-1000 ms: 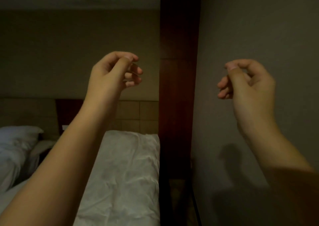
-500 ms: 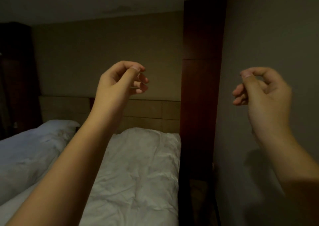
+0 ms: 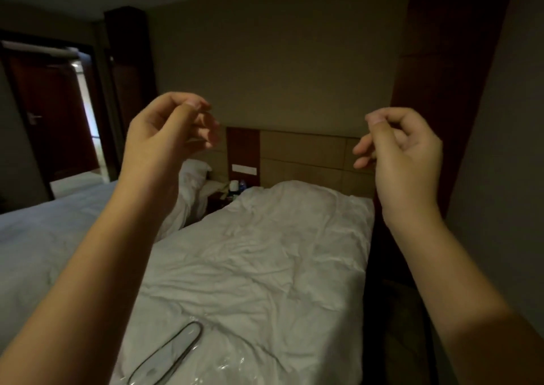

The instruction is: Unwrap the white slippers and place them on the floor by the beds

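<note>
Both bare forearms are raised in front of the camera, hands held high and well apart over the near bed. The left hand, at about 10 o'clock, is loosely curled, its fingers bent inward with thumb tip meeting the index tip; nothing visible between them. The right hand, at about 2 o'clock, mirrors it: thumb pressed to the index tip, the other fingers curled, grasping nothing that shows.

At 6 o'clock, on the rumpled white duvet of the near bed, lies a white slipper in clear crinkled plastic wrap. Its dark-edged sole faces up, long axis running from 7 o'clock to 1 o'clock, the rounded end toward the padded tan headboard. A 2nd white-covered bed lies at 9 o'clock.
</note>
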Demonstrator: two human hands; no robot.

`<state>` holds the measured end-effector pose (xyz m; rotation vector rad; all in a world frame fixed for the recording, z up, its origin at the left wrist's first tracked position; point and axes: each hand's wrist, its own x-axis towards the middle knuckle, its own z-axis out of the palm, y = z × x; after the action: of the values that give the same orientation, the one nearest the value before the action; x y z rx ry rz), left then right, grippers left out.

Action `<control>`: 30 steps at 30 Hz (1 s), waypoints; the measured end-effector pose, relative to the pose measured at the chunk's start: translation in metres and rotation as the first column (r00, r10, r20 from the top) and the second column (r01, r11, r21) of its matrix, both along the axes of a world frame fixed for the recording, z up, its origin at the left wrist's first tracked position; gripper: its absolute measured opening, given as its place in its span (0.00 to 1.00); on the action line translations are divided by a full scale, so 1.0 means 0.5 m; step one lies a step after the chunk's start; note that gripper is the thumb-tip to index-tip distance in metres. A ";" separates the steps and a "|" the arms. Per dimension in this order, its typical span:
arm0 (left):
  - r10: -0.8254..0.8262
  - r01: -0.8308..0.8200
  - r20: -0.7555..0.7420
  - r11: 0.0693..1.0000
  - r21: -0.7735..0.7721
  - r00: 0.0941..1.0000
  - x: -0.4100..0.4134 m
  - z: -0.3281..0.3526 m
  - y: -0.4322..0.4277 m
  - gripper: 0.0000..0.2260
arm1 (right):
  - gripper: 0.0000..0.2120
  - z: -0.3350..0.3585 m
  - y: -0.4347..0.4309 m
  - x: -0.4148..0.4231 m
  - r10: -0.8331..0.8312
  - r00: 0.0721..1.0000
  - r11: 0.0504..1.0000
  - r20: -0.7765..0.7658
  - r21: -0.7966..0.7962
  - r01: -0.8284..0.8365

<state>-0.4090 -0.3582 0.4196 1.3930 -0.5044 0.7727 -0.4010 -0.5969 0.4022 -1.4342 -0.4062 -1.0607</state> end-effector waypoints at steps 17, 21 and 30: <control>0.316 -0.315 -0.176 0.948 0.032 0.932 0.009 -0.121 0.858 0.11 | 0.05 -0.126 0.911 0.162 0.364 0.921 0.931 -0.141 0.030 -0.363; 0.314 -0.320 -0.217 0.947 0.007 0.924 0.072 -0.155 0.939 0.10 | 0.04 -0.149 0.986 0.225 0.355 0.917 0.933 -0.182 0.011 -0.359; 0.216 -0.236 -0.334 0.971 -0.022 0.918 0.311 -0.247 1.013 0.09 | 0.06 -0.242 1.067 0.430 0.316 0.920 0.948 -0.231 0.035 -0.317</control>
<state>-0.2535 0.1485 0.2962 1.5022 -0.0567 0.7132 -0.1860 -0.0633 0.2813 -1.4196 -0.4508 -0.6220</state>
